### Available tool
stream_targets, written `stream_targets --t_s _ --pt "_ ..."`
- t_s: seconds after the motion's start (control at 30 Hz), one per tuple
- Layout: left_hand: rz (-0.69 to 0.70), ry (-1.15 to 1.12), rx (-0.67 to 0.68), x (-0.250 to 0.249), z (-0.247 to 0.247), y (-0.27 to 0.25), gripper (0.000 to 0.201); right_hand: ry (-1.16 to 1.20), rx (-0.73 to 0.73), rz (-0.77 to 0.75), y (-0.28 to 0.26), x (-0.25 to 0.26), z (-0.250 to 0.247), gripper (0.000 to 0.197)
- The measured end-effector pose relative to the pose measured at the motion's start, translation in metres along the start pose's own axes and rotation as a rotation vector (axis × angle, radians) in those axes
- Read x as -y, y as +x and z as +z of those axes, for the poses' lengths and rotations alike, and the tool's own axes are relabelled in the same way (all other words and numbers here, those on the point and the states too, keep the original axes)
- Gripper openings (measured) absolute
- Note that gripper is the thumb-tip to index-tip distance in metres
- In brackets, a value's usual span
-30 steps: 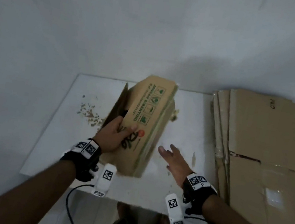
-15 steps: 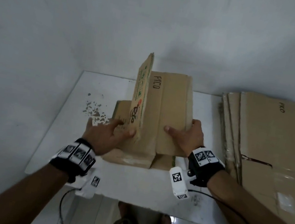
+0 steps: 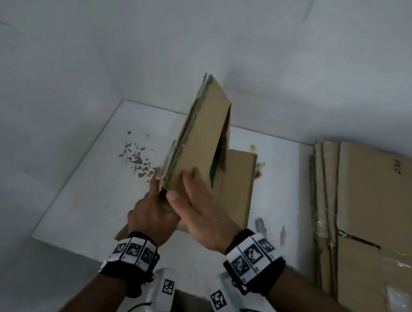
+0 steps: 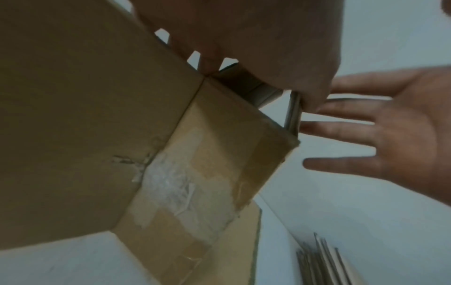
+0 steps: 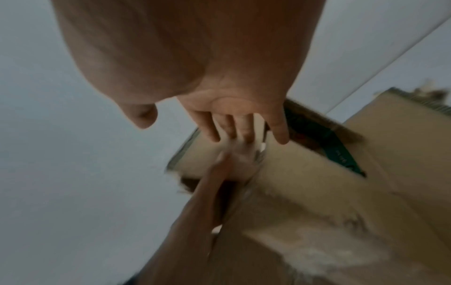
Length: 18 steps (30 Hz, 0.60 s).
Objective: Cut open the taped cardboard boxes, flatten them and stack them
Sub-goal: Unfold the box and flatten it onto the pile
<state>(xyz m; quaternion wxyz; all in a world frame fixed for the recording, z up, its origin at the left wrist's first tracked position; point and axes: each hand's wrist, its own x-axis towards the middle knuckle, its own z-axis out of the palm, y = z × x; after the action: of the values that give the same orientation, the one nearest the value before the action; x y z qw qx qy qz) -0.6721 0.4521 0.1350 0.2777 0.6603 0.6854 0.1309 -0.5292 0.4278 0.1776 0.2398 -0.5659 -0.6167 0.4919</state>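
Note:
A brown cardboard box [image 3: 201, 142] with green print stands partly folded on the white table [image 3: 81, 204]. One panel rises steeply, and another part [image 3: 238, 181] lies flat behind it. My left hand [image 3: 151, 217] grips the raised panel's near lower edge from the left, thumb along the cardboard. My right hand [image 3: 199, 213] presses flat against the panel's right face with straight fingers. In the left wrist view the box [image 4: 97, 115] shows torn clear tape, and the right hand's open palm [image 4: 402, 131] is beside it. The right wrist view is blurred over the box [image 5: 317, 183].
A stack of flattened boxes [image 3: 376, 219] lies at the table's right side, and its edges [image 4: 322, 260] also appear in the left wrist view. Cardboard crumbs [image 3: 136, 156] are scattered at the left. A small grey object [image 3: 260, 224] lies by the box. White walls close the left and back.
The box lay mostly flat with both hands pressing it down. Now its panel is tipped up steeply, and both hands have come together at its near lower edge.

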Motion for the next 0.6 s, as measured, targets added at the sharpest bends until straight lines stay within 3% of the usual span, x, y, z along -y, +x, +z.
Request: stream_targets --t_s 0.07,0.13,0.2,0.27,0.33,0.4,0.43,0.5,0.6 --pt "-0.052 0.026 -0.01 0.006 -0.003 0.003 0.108 0.064 0.03 -0.001 -0.001 -0.009 -0.016 0.075" --pt "-0.095 -0.014 -0.017 0.013 -0.006 0.005 0.107 0.079 -0.095 0.068 0.009 -0.025 -0.033 0.081" --pt "-0.133 -0.036 -0.012 0.015 -0.006 0.007 0.113 0.066 -0.223 0.138 0.028 -0.044 -0.04 0.117" --pt "-0.154 -0.029 -0.011 0.013 -0.005 0.007 0.108 0.16 -0.176 0.205 0.048 -0.061 -0.034 0.142" --pt "-0.166 -0.032 -0.022 0.014 -0.006 0.006 0.099 0.216 -0.098 0.244 0.061 -0.066 -0.032 0.123" --pt "-0.164 -0.035 -0.031 0.018 -0.012 0.007 0.102 0.138 -0.084 0.204 0.057 -0.064 -0.04 0.067" --pt "-0.157 -0.036 -0.032 0.021 -0.015 0.007 0.103 0.058 -0.081 0.171 0.047 -0.064 -0.046 0.049" --pt "-0.154 -0.05 -0.027 0.025 -0.02 0.009 0.101 -0.036 0.009 0.119 0.019 -0.062 -0.056 0.054" --pt "-0.143 0.001 0.005 0.023 -0.017 0.008 0.097 -0.117 0.364 0.226 -0.019 -0.06 -0.057 0.049"
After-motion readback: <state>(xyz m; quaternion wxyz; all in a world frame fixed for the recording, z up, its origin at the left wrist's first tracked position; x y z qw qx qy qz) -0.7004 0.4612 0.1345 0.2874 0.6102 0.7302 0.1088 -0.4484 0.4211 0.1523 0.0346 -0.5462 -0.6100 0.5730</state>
